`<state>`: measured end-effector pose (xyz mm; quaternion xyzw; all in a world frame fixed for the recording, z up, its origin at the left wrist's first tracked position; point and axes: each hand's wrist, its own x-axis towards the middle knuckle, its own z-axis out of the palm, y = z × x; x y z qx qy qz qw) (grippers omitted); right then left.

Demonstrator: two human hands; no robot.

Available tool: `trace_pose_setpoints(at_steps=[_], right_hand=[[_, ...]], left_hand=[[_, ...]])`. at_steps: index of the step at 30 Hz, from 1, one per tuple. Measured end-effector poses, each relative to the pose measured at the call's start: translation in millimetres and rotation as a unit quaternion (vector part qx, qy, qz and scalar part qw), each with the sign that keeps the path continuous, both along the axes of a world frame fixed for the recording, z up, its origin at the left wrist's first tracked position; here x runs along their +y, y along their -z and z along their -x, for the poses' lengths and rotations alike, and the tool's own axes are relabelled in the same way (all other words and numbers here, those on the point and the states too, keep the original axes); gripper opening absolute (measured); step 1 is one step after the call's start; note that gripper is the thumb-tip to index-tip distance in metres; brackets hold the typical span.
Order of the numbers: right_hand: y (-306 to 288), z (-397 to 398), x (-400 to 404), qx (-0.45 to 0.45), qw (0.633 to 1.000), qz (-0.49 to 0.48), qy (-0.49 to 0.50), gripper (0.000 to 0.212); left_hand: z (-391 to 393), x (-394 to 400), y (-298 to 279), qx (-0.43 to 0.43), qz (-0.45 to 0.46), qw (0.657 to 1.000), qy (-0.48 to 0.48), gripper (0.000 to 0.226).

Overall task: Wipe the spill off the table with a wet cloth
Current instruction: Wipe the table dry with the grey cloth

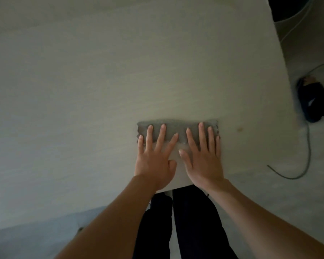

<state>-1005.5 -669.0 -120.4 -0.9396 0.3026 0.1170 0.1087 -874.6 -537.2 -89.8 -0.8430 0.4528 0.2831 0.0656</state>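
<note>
A folded grey cloth [178, 128] lies flat on the pale table [101, 81], close to its near edge. My left hand [155, 157] and my right hand [204, 156] lie side by side, fingers spread and straight, fingertips pressing on the cloth while the palms rest on the table behind it. A small brownish spot [239, 129] marks the table just right of the cloth.
The table's right edge runs down past a dark shoe [310, 101] and a grey cable [305, 146] on the floor. A dark round object [288, 8] stands at the top right. My dark trousers [187, 221] show below the table's near edge.
</note>
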Motion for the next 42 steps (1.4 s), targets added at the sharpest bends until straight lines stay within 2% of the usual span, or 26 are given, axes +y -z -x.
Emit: trace_pose_setpoints(at_steps=[7,13,17,20,23,32,35,39,42], right_hand=[[-2.7,-24.3,-3.4,0.022,0.999,-0.012,0.023,0.070],[-3.6,-116.3,-58.4,0.000,1.000,-0.021,-0.001,0.077],[1.0,-130.0,-59.7,-0.006,0.999,-0.028,0.022,0.076],[0.8,-104.1,-38.8,-0.024,0.999,-0.016,0.017,0.072],[0.8,-66.8,-15.8,-0.021,1.000,-0.010,0.014,0.070],[-3.4,76.5,52.4,0.003,0.999,-0.018,-0.027,0.070],[-3.4,104.9,52.3,0.011,0.999,-0.027,-0.040,0.069],[-3.1,116.9,31.7,0.017,0.995,-0.025,-0.097,0.068],[-2.3,120.5,14.5,0.025,0.994,-0.031,-0.100,0.068]], left_hand=[[-24.4,9.4,8.2,-0.023,0.028,0.998,0.056,0.077],[-111.6,-35.8,15.6,-0.045,0.070,0.996,0.013,0.072],[-121.9,-42.1,18.6,-0.051,0.073,0.996,0.011,0.070],[-99.4,-34.1,18.8,-0.051,0.073,0.996,-0.011,0.072],[-68.4,-13.0,15.7,-0.052,0.071,0.996,0.006,0.075],[71.4,72.0,5.4,-0.027,0.052,0.998,0.037,0.078],[93.7,78.1,4.7,-0.028,0.052,0.997,0.059,0.078],[110.0,73.6,3.5,-0.034,0.028,0.998,0.047,0.082],[119.0,61.0,4.1,-0.035,0.031,0.998,0.032,0.079]])
